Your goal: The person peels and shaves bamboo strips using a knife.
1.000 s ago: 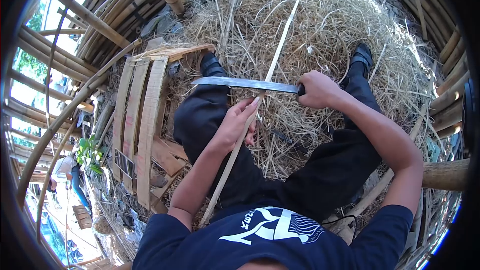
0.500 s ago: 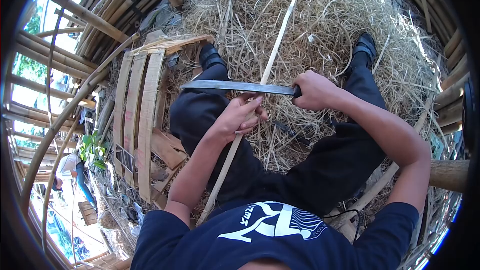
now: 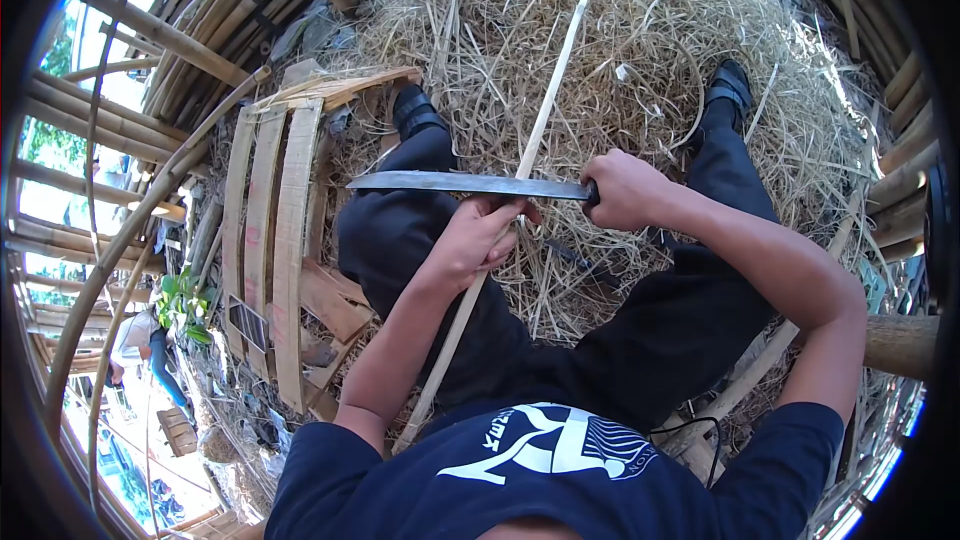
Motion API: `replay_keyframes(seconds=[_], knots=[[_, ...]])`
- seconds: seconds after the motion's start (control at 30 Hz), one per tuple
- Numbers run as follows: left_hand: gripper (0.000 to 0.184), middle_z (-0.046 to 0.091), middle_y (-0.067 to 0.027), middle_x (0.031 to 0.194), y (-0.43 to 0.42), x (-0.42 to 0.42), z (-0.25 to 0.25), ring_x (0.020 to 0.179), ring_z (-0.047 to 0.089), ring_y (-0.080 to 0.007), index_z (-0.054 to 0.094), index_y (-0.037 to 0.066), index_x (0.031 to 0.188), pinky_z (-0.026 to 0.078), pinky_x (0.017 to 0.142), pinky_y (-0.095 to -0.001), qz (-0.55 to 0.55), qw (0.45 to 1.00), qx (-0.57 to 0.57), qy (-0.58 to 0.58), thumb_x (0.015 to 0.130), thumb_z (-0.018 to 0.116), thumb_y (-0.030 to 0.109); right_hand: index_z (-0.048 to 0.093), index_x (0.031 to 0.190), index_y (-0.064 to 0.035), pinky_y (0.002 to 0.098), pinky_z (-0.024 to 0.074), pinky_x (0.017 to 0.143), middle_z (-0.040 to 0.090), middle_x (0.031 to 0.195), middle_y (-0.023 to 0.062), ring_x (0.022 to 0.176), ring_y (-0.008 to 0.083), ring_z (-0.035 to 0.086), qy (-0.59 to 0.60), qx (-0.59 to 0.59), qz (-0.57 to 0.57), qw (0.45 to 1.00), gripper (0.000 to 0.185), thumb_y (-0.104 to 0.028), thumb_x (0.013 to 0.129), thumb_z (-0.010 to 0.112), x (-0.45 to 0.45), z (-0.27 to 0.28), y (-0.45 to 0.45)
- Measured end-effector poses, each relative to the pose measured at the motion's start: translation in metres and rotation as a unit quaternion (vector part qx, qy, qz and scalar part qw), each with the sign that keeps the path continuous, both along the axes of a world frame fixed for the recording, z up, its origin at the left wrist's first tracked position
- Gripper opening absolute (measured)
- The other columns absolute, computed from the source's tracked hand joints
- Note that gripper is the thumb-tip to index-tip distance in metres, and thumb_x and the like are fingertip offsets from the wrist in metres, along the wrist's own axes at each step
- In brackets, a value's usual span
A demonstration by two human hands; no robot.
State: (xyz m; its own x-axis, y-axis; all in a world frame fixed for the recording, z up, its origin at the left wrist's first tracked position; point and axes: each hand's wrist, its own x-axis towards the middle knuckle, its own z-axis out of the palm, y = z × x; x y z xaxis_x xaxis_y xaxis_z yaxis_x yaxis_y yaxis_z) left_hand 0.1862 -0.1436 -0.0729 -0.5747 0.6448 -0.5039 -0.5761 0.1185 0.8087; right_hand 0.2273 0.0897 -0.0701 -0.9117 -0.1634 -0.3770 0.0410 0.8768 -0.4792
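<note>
A long machete (image 3: pixel 440 181) lies level across a pale bamboo strip (image 3: pixel 554 90), its blade pointing left. My right hand (image 3: pixel 628 190) is closed around the dark handle. Just below the blade, my left hand (image 3: pixel 482 240) is wrapped around the strip, fingertips close to the blade's lower edge. From there the strip runs down past my left thigh to my shirt, and up over the shavings. Whether the left fingers also touch the blade I cannot tell.
Curly bamboo shavings (image 3: pixel 600 50) cover the ground between my feet. A slatted wooden crate (image 3: pixel 292 240) stands to the left, near a leafy plant (image 3: pixel 182 305). Bamboo poles (image 3: pixel 110 125) frame the left side. Another person (image 3: pixel 140 340) is at the far left.
The machete and my right hand have shifted slightly left along with the view. My left hand keeps its hold on the strip, its fingers drawn closer together.
</note>
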Motion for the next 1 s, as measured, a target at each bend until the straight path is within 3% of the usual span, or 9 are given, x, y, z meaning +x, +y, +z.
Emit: replay_keyframes(seconds=[0.17,0.33,0.47,0.57,0.73,0.8,0.9,0.97,1.0], knots=[[0.019,0.059,-0.0033,0.084,-0.002,0.003,-0.003,0.039,0.033,0.0005,0.058,0.001,0.102,0.024,0.033,-0.0168,-0.009,1.0,0.007,0.001,0.101,0.05,0.017,0.068,0.083,0.0045,0.0436,0.0547,0.079,0.067,0.084,0.0251,0.083,0.0373,0.067,0.028,0.022,-0.017,0.999,0.026,-0.015,0.066,0.064,-0.003,-0.011,0.002],[0.025,0.057,-0.0006,0.082,-0.003,0.006,-0.001,0.039,0.033,0.0013,0.054,0.0,0.117,0.024,0.033,-0.0163,-0.013,0.998,0.015,0.053,0.101,0.051,0.019,0.069,0.083,0.0036,0.0429,0.055,0.079,0.068,0.081,0.0232,0.08,0.0369,0.068,0.037,0.081,-0.025,0.996,0.027,-0.018,0.068,0.065,-0.021,-0.007,0.018],[0.028,0.057,-0.0012,0.081,-0.017,0.016,0.009,0.038,0.034,0.0014,0.05,0.0,0.124,0.025,0.034,-0.0155,-0.027,0.999,-0.004,0.037,0.101,0.05,0.017,0.067,0.085,0.011,0.0421,0.0561,0.076,0.066,0.082,0.0295,0.08,0.0364,0.069,0.012,0.068,-0.288,0.955,0.034,-0.019,0.072,0.062,-0.04,-0.014,0.081],[0.028,0.059,-0.0023,0.08,-0.013,0.01,0.002,0.038,0.035,0.0011,0.05,0.0,0.125,0.027,0.034,-0.0158,-0.037,0.996,-0.005,0.077,0.101,0.049,0.016,0.065,0.087,0.0144,0.0417,0.0562,0.075,0.066,0.08,0.0305,0.078,0.0373,0.069,0.021,0.028,-0.344,0.938,0.036,-0.018,0.073,0.059,-0.03,-0.023,0.098],[0.025,0.058,-0.0013,0.076,-0.001,0.008,-0.003,0.039,0.038,0.0005,0.053,0.0,0.122,0.027,0.034,-0.0166,-0.029,0.985,-0.052,0.164,0.101,0.049,0.014,0.067,0.087,0.0123,0.0419,0.0542,0.072,0.066,0.08,0.0304,0.075,0.0385,0.068,0.033,0.001,-0.202,0.979,0.033,-0.015,0.069,0.06,-0.016,-0.004,0.058],[0.024,0.058,-0.0012,0.076,0.002,0.007,-0.003,0.041,0.038,0.0007,0.054,0.001,0.121,0.028,0.036,-0.017,-0.033,0.977,-0.07,0.197,0.1,0.05,0.013,0.069,0.09,0.0086,0.0421,0.0544,0.08,0.066,0.081,0.0286,0.081,0.0378,0.068,0.001,-0.007,-0.165,0.986,0.033,-0.015,0.068,0.061,-0.014,0.004,0.033],[0.023,0.058,-0.001,0.077,0.003,0.006,-0.01,0.045,0.039,0.0006,0.056,0.001,0.118,0.031,0.04,-0.0183,-0.036,0.962,-0.096,0.252,0.099,0.051,0.012,0.07,0.085,0.0059,0.0429,0.0541,0.073,0.065,0.074,0.0249,0.072,0.0376,0.066,0.074,-0.025,-0.099,0.992,0.028,-0.013,0.066,0.063,-0.006,-0.003,0.011],[0.022,0.058,-0.0008,0.077,0.002,0.007,-0.019,0.048,0.04,0.0003,0.057,0.0,0.117,0.032,0.043,-0.0192,-0.03,0.955,-0.106,0.277,0.098,0.052,0.011,0.071,0.084,0.003,0.043,0.0545,0.078,0.066,0.076,0.0239,0.076,0.0374,0.067,0.049,0.057,-0.04,0.996,0.026,-0.012,0.065,0.062,-0.003,0.003,0.005],[0.022,0.057,-0.0003,0.077,0.001,0.007,-0.023,0.053,0.041,-0.0006,0.058,0.0,0.116,0.034,0.047,-0.0198,-0.039,0.926,-0.123,0.356,0.098,0.053,0.01,0.071,0.084,0.003,0.043,0.0545,0.078,0.066,0.076,0.0239,0.076,0.0374,0.067,0.048,0.054,-0.042,0.997,0.026,-0.012,0.065,0.062,-0.003,0.006,0.007]])
